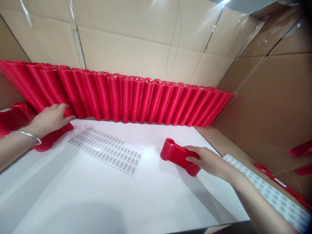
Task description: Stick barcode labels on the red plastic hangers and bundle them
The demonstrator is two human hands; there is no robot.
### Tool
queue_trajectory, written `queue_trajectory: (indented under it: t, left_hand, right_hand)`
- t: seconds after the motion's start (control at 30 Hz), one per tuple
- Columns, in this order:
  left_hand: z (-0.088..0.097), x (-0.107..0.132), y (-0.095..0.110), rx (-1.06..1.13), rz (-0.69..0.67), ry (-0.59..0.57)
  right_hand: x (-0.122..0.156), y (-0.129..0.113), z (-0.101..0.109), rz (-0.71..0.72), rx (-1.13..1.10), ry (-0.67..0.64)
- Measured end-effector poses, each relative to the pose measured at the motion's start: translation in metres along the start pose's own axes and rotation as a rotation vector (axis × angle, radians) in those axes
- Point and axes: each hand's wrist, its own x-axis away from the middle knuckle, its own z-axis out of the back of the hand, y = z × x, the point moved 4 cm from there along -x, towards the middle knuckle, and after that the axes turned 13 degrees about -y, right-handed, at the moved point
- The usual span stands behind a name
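My right hand (206,160) is closed around a short stack of flat red plastic parts (176,154) lying on the white table (97,195). My left hand (50,118), with a silver bangle on the wrist, rests with fingers curled on another red stack (52,138) at the left, right beside the long row of red stacks (136,100) leaning against the cardboard back wall. A clear sheet of small barcode labels (107,151) lies on the table between my hands.
Cardboard walls (268,107) enclose the table at the back and right. A second label sheet (275,195) lies on the cardboard ledge at right, with loose red parts (280,183) beyond it. More red parts (12,117) pile at the far left.
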Motion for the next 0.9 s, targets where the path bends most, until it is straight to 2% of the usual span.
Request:
queue_trajectory:
  t: [0.07,0.1,0.17,0.2,0.23,0.3,0.4,0.53,0.63,0.73,0.8,0.83,0.9]
  left_hand:
    - [-0.007,0.010,0.049,-0.047,-0.157,0.064]
    - [-0.014,0.018,0.079,-0.067,-0.328,0.085]
    - [-0.036,0.033,0.136,-0.082,-0.644,0.049]
    - [-0.050,0.039,0.161,-0.092,-0.745,-0.003]
    - [-0.064,0.042,0.182,-0.096,-0.822,-0.054]
    - [-0.089,0.041,0.212,-0.092,-0.857,-0.135]
    - [-0.120,0.029,0.232,-0.102,-0.883,-0.274]
    - [-0.135,0.015,0.233,-0.124,-0.898,-0.319]
    - [-0.133,0.017,0.231,-0.131,-0.857,-0.273]
    - [-0.123,0.033,0.238,-0.128,-0.860,-0.126]
    - [-0.113,0.051,0.248,-0.097,-0.907,-0.039]
    - [-0.108,0.060,0.253,-0.075,-0.935,-0.033]
    - [-0.100,0.082,0.264,-0.042,-1.000,-0.109]
  right_hand:
    - [-0.023,-0.016,-0.001,0.088,-0.008,-0.024]
    - [-0.036,-0.024,-0.002,0.131,-0.003,-0.007]
    - [-0.059,-0.040,-0.006,0.233,0.002,0.061]
    - [-0.069,-0.048,-0.008,0.283,-0.004,0.104]
    - [-0.078,-0.053,-0.010,0.299,-0.010,0.135]
    - [-0.091,-0.059,-0.015,0.318,-0.017,0.187]
    - [-0.094,-0.055,-0.019,0.368,-0.057,0.283]
    - [-0.087,-0.032,-0.022,0.411,-0.159,0.383]
    - [-0.081,-0.019,-0.019,0.374,-0.227,0.462]
    - [-0.061,-0.021,-0.015,0.360,-0.282,0.566]
    - [-0.033,-0.026,-0.018,0.373,-0.308,0.652]
    - [-0.015,-0.028,-0.024,0.382,-0.300,0.691]
    - [0.026,-0.031,-0.040,0.436,-0.267,0.772]
